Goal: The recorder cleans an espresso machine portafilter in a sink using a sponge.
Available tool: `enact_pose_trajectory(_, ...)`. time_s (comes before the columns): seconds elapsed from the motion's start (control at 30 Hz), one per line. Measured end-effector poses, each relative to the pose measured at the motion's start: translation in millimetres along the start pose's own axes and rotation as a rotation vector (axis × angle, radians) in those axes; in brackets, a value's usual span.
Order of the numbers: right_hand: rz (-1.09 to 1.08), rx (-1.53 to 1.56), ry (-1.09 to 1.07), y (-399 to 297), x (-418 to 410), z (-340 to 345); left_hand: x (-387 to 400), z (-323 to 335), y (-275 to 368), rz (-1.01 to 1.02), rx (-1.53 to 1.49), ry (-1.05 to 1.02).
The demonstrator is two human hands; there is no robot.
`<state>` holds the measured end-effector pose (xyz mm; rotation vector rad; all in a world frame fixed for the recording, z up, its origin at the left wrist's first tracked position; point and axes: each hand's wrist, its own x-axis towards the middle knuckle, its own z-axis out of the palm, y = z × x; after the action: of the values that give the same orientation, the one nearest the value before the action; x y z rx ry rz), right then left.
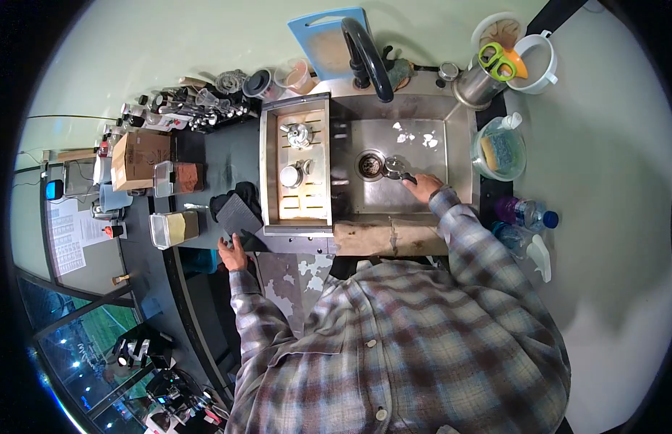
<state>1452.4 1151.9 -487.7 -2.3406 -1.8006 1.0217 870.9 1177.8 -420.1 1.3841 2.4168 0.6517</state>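
My right hand point(424, 188) grips the black handle of a round metal utensil point(394, 167), which looks like a portafilter. Its head is held low over the steel sink point(417, 195), just right of the drain point(370, 165). Dark bits sit in the drain. White scraps point(429, 140) lie on the basin floor farther back. My left hand point(233, 254) hangs at the counter's front edge, fingers apart and holding nothing. Its fingertips are close to a dark grey ribbed pad point(238, 216) on a black cloth point(247, 193); I cannot tell whether they touch.
Two small metal vessels point(298, 135) stand on the slotted tray point(303, 209) left of the basin. A black faucet point(375, 59) arches over the back. Lidded containers point(176, 229) stand left; a sponge tub point(498, 149) and bottles point(528, 214) are right. Brown paper point(390, 237) covers the front rim.
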Motion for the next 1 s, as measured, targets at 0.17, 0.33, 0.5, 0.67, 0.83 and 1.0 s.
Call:
enact_pose_trajectory(0.17, -0.035, -0.062, -0.199, -3, -12, -13, -49, 8, 50, 0.282, 0.003, 0.163)
enact_pose_trajectory(0.33, -0.079, -0.104, -0.253, 12, 3, 22, -80, 16, 46, 0.328, -0.02, 0.197)
enact_pose_trajectory(0.5, 0.103, -0.192, -0.16, 69, 56, 109, -94, 38, 48, 0.213, -0.025, 0.199)
enact_pose_trajectory(0.67, 0.128, -0.283, -0.14, 104, 62, 112, -105, 50, 25, 0.167, 0.028, 0.194)
enact_pose_trajectory(0.83, -0.078, 0.035, -0.005, 20, 76, -4, -128, 26, -33, 0.01, 0.161, 0.277)
enact_pose_trajectory(1.0, -0.084, 1.146, 0.415, -43, 108, -116, -164, 17, -69, -0.033, 0.302, 0.247)
